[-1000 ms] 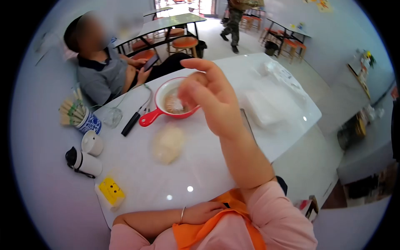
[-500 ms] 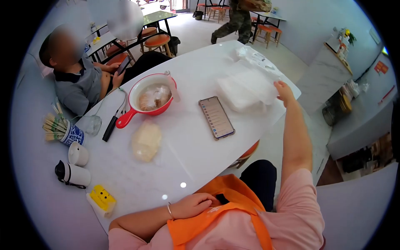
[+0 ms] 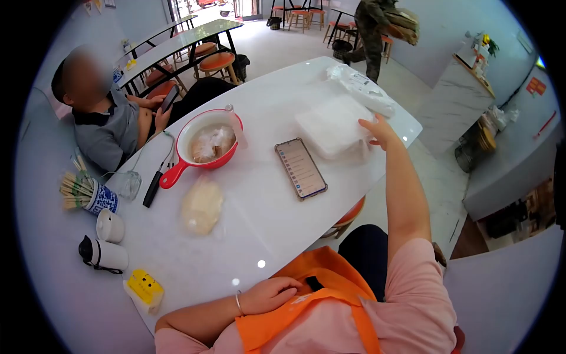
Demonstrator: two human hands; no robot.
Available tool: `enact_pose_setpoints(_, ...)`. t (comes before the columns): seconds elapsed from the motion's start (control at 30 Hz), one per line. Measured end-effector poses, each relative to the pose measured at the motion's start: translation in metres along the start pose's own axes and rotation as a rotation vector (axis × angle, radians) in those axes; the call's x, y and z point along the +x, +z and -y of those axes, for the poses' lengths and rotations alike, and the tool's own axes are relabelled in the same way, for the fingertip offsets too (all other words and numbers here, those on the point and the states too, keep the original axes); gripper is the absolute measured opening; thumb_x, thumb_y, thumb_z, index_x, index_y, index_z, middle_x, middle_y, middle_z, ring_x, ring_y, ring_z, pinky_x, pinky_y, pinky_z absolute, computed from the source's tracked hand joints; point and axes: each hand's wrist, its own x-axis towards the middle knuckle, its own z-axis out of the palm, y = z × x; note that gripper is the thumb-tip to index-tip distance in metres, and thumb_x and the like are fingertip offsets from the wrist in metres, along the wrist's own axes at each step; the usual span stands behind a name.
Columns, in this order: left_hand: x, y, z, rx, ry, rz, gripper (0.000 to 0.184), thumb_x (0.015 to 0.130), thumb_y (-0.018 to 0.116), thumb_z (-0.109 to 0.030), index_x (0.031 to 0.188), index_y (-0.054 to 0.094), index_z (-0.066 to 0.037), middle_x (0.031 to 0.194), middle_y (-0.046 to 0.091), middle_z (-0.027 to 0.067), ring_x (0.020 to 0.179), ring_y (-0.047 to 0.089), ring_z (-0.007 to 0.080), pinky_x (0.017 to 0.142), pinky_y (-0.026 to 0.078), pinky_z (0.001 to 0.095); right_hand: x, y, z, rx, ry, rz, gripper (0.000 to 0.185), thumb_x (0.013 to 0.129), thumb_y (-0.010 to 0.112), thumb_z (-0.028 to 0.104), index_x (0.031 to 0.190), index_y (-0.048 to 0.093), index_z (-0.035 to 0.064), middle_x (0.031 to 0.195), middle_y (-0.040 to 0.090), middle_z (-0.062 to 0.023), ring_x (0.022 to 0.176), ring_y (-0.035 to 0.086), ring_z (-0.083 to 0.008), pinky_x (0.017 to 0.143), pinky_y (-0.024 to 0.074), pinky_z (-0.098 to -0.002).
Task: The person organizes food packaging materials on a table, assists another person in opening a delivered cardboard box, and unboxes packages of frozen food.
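Observation:
My right hand point(image 3: 382, 132) reaches over the table to the right edge of a stack of clear-white plastic bags point(image 3: 333, 127). Its fingers are spread at the stack's edge; a firm grip does not show. My left hand point(image 3: 269, 295) lies loosely against my orange apron point(image 3: 318, 265) by the table's near edge, fingers stretched out and holding nothing. A phone point(image 3: 300, 168) with a lit screen lies left of the bags. Farther left stand a red-handled white bowl point(image 3: 187, 138) with a bagged brown item inside, and a clear bag of pale dough-like stuff point(image 3: 202, 205).
Along the left side are a black-handled tool point(image 3: 153, 189), a blue-white pot of sticks point(image 3: 101, 197), a lidded white jar point(image 3: 110, 226), a white flask point(image 3: 106, 253) and a yellow tissue pack point(image 3: 144, 289). A seated person point(image 3: 100, 124) holds a phone; another person point(image 3: 372, 35) carries a bundle behind.
My right hand has moved left, from beyond the plastic bags onto their right edge. The person behind has walked rightward. My left hand stays put; the view has shifted slightly.

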Motion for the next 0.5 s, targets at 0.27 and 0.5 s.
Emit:
enact_pose_setpoints(0.27,0.002,0.0,0.001,-0.03,-0.017,0.002,0.035,0.097,0.049,-0.027,0.119,0.058,-0.002,0.113,0.063,0.0151,0.103,0.061,0.0265,0.09,0.047,0.0337,0.023,0.016,-0.023,0.394,0.155,0.135,0.074,0.078,0.077,0.027,0.133,0.035,0.001,0.116,0.056,-0.0152,0.088,0.064,-0.0293,0.069,0.0562,-0.0416)
enact_pose_setpoints(0.5,0.0,0.002,0.002,-0.047,-0.024,0.001,0.035,0.096,0.05,-0.027,0.119,0.058,-0.002,0.11,0.064,0.0146,0.099,0.062,0.0262,0.086,0.049,0.0337,-0.004,0.043,-0.012,0.746,0.149,0.015,0.085,0.077,0.075,0.013,0.139,0.018,0.0026,0.115,0.053,-0.0207,0.085,0.063,-0.0322,0.061,0.0567,-0.0459)
